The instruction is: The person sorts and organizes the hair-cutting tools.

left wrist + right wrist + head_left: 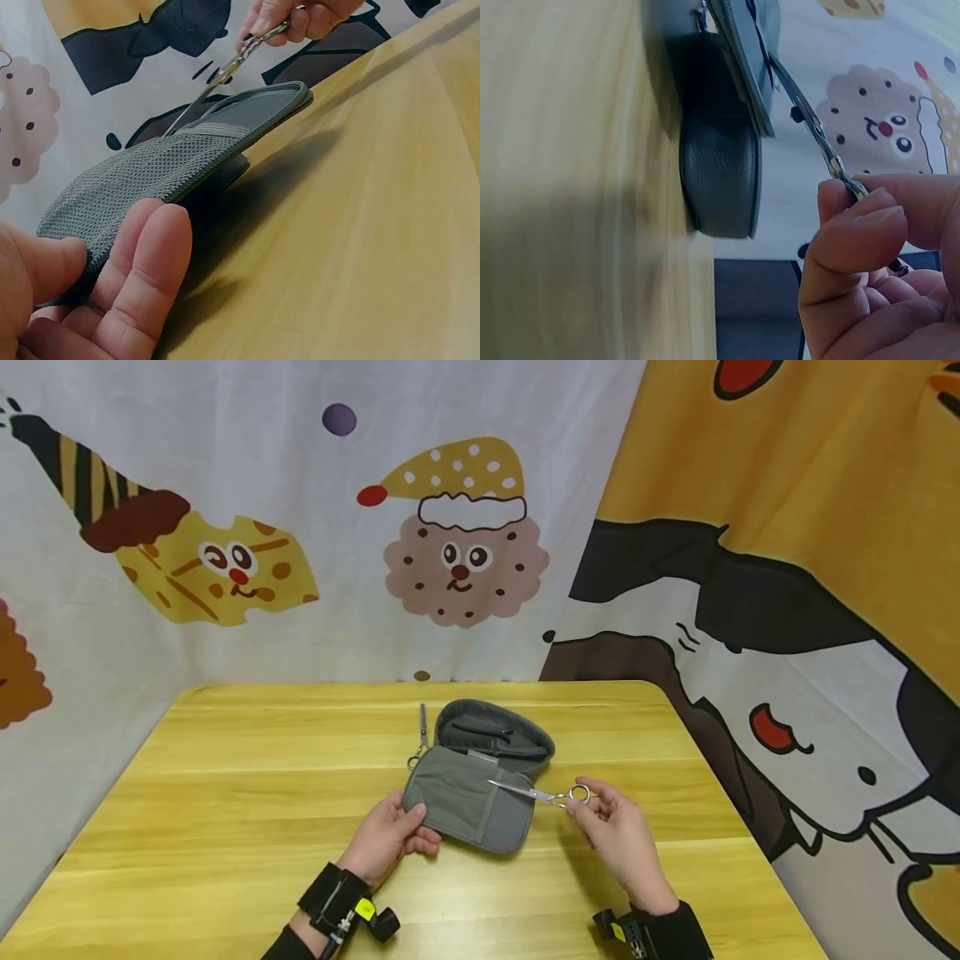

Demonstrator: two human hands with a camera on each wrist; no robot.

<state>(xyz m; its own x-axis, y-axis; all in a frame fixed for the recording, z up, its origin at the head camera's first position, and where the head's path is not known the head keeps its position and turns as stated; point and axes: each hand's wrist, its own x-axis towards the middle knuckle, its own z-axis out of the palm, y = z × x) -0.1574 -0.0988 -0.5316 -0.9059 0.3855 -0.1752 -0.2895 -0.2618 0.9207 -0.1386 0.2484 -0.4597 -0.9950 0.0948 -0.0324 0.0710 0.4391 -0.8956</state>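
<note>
A grey zippered case lies unfolded, its flap with a mesh pocket toward me. My left hand grips the near left corner of the flap, thumb on top and fingers underneath. In the left wrist view the flap is tilted up off the table. My right hand pinches a pair of silver scissors by the finger rings. The blades point left, with the tips at the pocket's edge band in the head view. The right wrist view shows the scissors reaching to the flap.
A second pair of scissors lies on the wooden table just left of the case's far half. Inside that deeper half sits a dark elongated item. A cartoon-print curtain hangs behind the table.
</note>
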